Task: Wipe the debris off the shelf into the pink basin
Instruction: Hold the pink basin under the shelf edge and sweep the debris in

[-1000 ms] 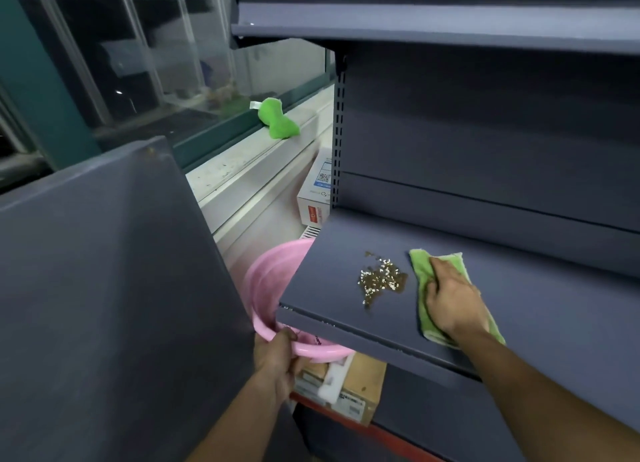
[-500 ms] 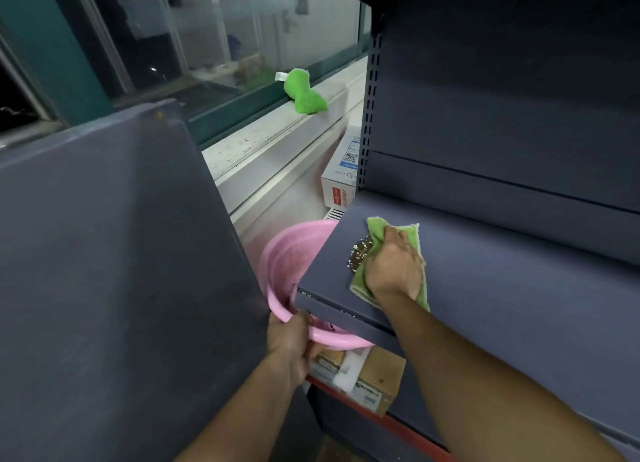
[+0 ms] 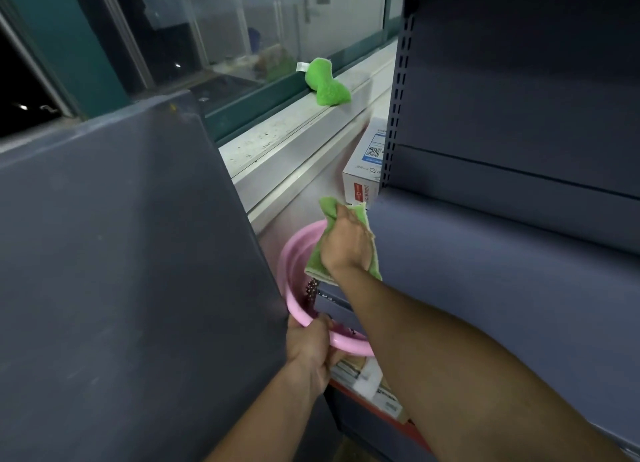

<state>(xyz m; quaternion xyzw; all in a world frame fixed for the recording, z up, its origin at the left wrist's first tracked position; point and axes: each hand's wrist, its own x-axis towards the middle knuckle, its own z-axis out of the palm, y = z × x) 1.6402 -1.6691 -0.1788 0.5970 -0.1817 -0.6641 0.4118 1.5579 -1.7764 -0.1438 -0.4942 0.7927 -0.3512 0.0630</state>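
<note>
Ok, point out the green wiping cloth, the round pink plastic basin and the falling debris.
green wiping cloth (image 3: 317, 266): head view, lower edge below the knuckles.
round pink plastic basin (image 3: 294, 314): head view, near rim.
falling debris (image 3: 310, 289): head view, middle of the cluster dropping off the shelf edge.

White box (image 3: 365, 170) bears a QR code; its small print is perhaps too blurred to read.

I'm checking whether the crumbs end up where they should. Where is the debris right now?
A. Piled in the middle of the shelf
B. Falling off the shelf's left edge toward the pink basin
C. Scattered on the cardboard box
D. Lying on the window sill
B: the debris shows just below the green cloth at the shelf edge, above the pink basin.
</note>
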